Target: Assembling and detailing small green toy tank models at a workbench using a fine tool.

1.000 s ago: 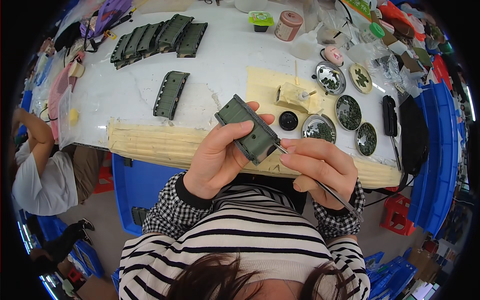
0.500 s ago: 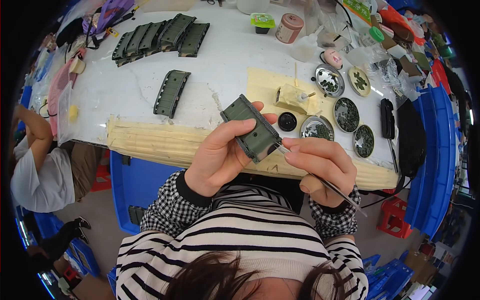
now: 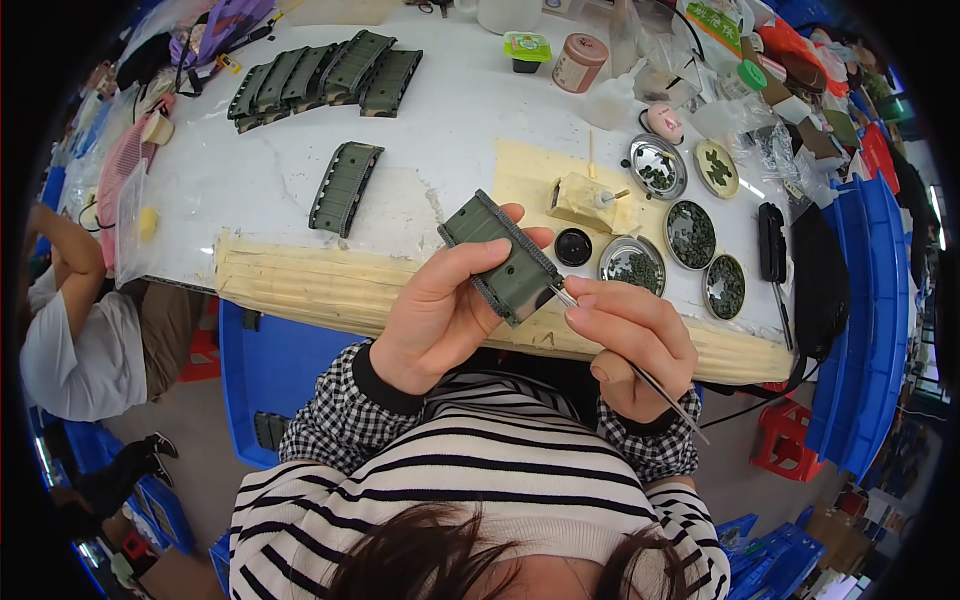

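Observation:
My left hand [image 3: 435, 300] grips a curved dark-green camouflage plastic part [image 3: 500, 258] with ridged long edges and a small hole, tilted above the table's near edge. Between the fingers of my right hand [image 3: 640, 340] is a pair of metal tweezers [image 3: 655, 388], its tips touching the part's lower right corner. Whether the tips hold a tiny piece cannot be made out. Just right of the part, round dishes of small dark-green pieces stand on the table: a metal dish [image 3: 632, 266], a dish [image 3: 690, 235] and another dish [image 3: 724, 287].
One similar green part [image 3: 345, 188] lies left of my hands, with a row of several more [image 3: 325, 75] behind it. A tape-wrapped block [image 3: 588, 200] holds a small bottle beside a black cap [image 3: 573, 246]. A seated person [image 3: 85, 340] is at far left. Blue bins [image 3: 868, 330] stand at right.
My right hand and the tweezers have shifted slightly left, with the tips still at the part's corner. The left hand and the green part are nearly unmoved.

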A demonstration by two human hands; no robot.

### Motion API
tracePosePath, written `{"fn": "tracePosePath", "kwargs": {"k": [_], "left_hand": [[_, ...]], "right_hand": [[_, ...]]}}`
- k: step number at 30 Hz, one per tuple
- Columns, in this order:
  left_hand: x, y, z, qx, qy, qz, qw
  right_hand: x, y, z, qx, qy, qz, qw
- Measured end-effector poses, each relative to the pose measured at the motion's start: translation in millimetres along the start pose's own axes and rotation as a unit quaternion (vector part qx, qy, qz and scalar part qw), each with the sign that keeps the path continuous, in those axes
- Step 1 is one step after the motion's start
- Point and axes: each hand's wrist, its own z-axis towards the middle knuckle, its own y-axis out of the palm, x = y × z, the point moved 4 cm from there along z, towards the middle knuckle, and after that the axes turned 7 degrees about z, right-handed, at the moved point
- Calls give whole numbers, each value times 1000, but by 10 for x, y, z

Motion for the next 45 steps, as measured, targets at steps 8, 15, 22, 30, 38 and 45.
{"fn": "tracePosePath", "kwargs": {"k": [8, 15, 22, 30, 38, 45], "left_hand": [[-24, -26, -21, -33, -16, -27, 999], [-57, -53, -19, -34, -20, -33, 999], [-12, -27, 10, -8, -6, 14, 1000], [-1, -9, 13, -18, 6, 34, 999], [12, 8, -1, -12, 16, 41, 999], [18, -1, 2, -10, 10, 44, 999]], "right_hand": [[-52, -24, 78, -23, -18, -27, 999], [-22, -15, 36, -44, -7, -31, 999], [32, -32, -1, -20, 1, 4, 1000], [30, -27, -44, -6, 4, 14, 1000], [-8, -38, -8, -2, 15, 3, 1000], [-30, -77, 77, -42, 18, -10, 999]]}}
